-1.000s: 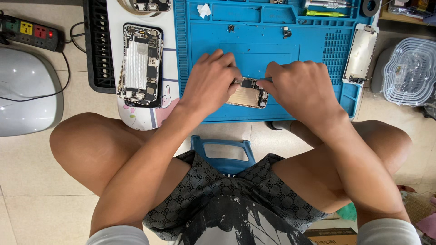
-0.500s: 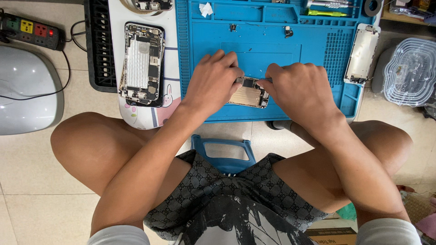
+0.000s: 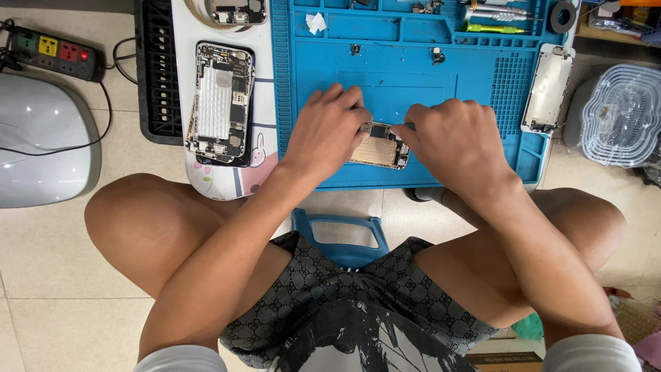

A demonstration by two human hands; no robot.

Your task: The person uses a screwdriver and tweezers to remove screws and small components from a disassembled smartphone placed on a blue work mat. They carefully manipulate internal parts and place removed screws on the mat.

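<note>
Tiled floor (image 3: 48, 275), beige, seen from above; the person sits low on a blue stool (image 3: 337, 238), knees spread, bare forearms reaching forward. Blue mat (image 3: 413, 89) lies across the work area, with moulded trays along its far edge and a grid patch at the right. Grey dome-shaped device (image 3: 41, 138) sits on the floor at far left, a cable running from it toward a power strip (image 3: 51, 52) with coloured sockets. Black slotted rack (image 3: 157, 76) stands just left of a white board (image 3: 265, 103) with a cartoon rabbit print. Opened phone (image 3: 219, 103) lies on that board, insides up, well apart from the hands. Clear ribbed lid (image 3: 620, 114) is at far right on the floor. White screen frame (image 3: 549, 88) rests at the mat's right edge. Tools (image 3: 496, 15) and a tape ring (image 3: 562, 16) lie in the far trays; a white scrap (image 3: 316, 23) sits in a tray at left.

Small board (image 3: 379, 148), gold-coloured shield with dark parts at its top, lies on the mat's near middle, between both hands. Left hand (image 3: 325, 134) has fingers curled, tips pressing the board's left end. Right hand (image 3: 458, 141) is curled at the board's right end, fingertips pinched together at its top corner; whether they hold a tool there cannot be told.
</note>
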